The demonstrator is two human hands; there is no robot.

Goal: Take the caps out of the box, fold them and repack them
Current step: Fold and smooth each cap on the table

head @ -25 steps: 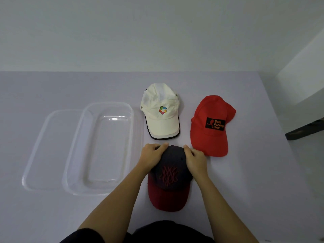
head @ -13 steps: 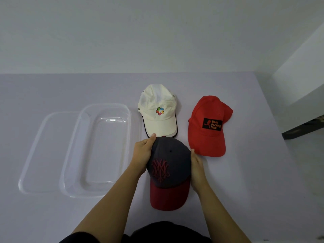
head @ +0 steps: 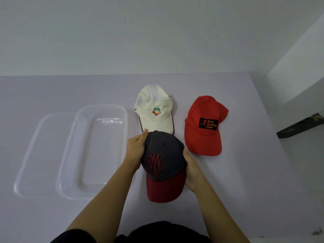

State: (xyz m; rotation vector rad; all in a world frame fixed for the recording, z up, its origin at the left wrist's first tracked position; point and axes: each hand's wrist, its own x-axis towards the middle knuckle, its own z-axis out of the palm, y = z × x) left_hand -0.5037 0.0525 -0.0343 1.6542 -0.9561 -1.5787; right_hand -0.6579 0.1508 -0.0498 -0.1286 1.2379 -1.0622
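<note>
A dark grey cap with a maroon brim (head: 163, 165) and a red stitched logo is held between both hands near the table's front. My left hand (head: 135, 149) grips its left side and my right hand (head: 192, 171) grips its right side. Behind it a white cap (head: 154, 111) with a coloured logo lies flat, its brim partly hidden by the dark cap. A red cap (head: 203, 127) with a black patch lies to the right. The clear plastic box (head: 70, 165) stands empty at the left.
The box's clear lid (head: 29, 165) lies flat just left of the box, partly under it. The table's right edge (head: 273, 137) drops off past the red cap. A white wall runs along the back.
Both hands slid from the cap's top down to its sides, and the crown has lifted and rounded out. The dark cap now overlaps the white cap's brim.
</note>
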